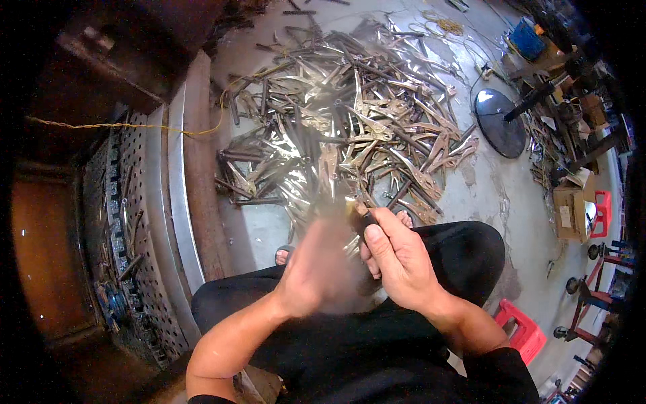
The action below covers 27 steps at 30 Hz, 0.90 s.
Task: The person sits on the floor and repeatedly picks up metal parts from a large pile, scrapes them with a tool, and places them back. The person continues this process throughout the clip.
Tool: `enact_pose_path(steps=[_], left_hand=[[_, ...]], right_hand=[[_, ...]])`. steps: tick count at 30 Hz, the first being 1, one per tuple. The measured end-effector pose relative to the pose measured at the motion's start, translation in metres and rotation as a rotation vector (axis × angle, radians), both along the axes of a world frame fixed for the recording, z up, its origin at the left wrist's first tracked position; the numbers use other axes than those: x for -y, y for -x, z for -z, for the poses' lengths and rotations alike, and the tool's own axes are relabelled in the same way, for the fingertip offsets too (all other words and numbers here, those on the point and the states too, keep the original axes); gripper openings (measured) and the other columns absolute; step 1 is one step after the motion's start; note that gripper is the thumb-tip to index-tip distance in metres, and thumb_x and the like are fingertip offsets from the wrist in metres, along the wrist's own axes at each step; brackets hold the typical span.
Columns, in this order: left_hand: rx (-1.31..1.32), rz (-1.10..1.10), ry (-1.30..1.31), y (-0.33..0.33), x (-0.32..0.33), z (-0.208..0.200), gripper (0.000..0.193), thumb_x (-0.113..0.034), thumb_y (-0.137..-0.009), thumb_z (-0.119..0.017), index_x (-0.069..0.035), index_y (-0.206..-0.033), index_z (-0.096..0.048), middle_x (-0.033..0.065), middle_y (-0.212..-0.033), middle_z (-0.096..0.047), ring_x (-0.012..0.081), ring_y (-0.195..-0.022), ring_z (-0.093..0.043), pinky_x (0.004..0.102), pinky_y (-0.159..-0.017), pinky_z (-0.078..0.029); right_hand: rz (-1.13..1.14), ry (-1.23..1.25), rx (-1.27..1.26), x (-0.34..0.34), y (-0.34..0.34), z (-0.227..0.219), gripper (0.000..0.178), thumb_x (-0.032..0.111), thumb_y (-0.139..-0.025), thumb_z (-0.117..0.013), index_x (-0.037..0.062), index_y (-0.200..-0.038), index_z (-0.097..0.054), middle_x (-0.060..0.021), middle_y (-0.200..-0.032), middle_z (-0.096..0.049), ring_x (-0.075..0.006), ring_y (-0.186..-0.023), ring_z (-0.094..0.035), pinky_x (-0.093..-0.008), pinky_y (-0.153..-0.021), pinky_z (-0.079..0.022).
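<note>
My right hand (398, 259) is closed with the thumb pressed on a dark handle-like piece (364, 220). Its far end is smeared, so I cannot make out the full shape. Close beside it on the left, my left hand (319, 266) is blurred by motion; its fingers and anything in them cannot be read. Beyond both hands, a large heap of pliers (360, 128) lies on the floor, shiny metal jaws and arms mixed with dark handles. Some look like locking pliers.
A metal frame with a perforated panel (145, 222) stands at the left, with a yellow cord (168, 128) running over it. At the right are a round black stand base (499, 122), a cardboard box (572, 214), a red plastic stool (519, 330) and a wheeled red rack (592, 293).
</note>
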<state>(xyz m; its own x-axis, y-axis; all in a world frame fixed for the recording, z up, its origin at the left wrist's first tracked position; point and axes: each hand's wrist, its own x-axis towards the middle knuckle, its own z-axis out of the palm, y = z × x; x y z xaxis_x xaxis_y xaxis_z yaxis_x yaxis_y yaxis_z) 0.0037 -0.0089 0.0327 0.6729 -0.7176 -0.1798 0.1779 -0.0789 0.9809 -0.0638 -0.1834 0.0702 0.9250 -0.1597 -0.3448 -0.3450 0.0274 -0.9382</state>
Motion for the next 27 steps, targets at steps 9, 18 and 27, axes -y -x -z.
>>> enact_pose_path(steps=[9, 18, 27], left_hand=[[0.315, 0.116, -0.102, -0.003, 0.013, -0.029, 0.043, -0.008, -0.084, -0.071, 0.003, -0.121, -0.052, 0.0139, -0.1, -0.058, 0.0268, -0.091, -0.056, 0.039, -0.08, -0.047], [-0.023, 0.009, 0.086, 0.009, 0.016, -0.021, 0.043, -0.009, -0.082, -0.064, 0.006, -0.121, -0.054, 0.0166, -0.102, -0.057, 0.0326, -0.089, -0.055, 0.0426, -0.08, -0.046], [-0.02, -0.099, -0.1, 0.01, 0.02, 0.011, 0.039, -0.012, -0.081, -0.069, 0.002, -0.111, -0.05, 0.0123, -0.096, -0.053, 0.0302, -0.092, -0.054, 0.0413, -0.082, -0.046]], right_hand=[[0.02, 0.085, 0.058, -0.004, 0.004, 0.018, 0.026, 0.028, -0.111, -0.042, 0.0037, -0.108, -0.052, 0.0018, -0.075, -0.053, -0.0041, -0.057, -0.046, -0.0209, -0.052, -0.039], [0.153, 0.005, -0.051, -0.021, 0.008, 0.015, 0.032, 0.032, -0.105, -0.04, 0.0025, -0.102, -0.054, -0.0196, -0.082, -0.058, -0.0367, -0.074, -0.058, -0.046, -0.068, -0.047], [0.399, -0.523, -0.004, -0.019, 0.0, 0.023, 0.034, 0.039, -0.11, -0.043, 0.0073, -0.111, -0.054, -0.0024, -0.076, -0.054, -0.0124, -0.055, -0.049, -0.029, -0.051, -0.044]])
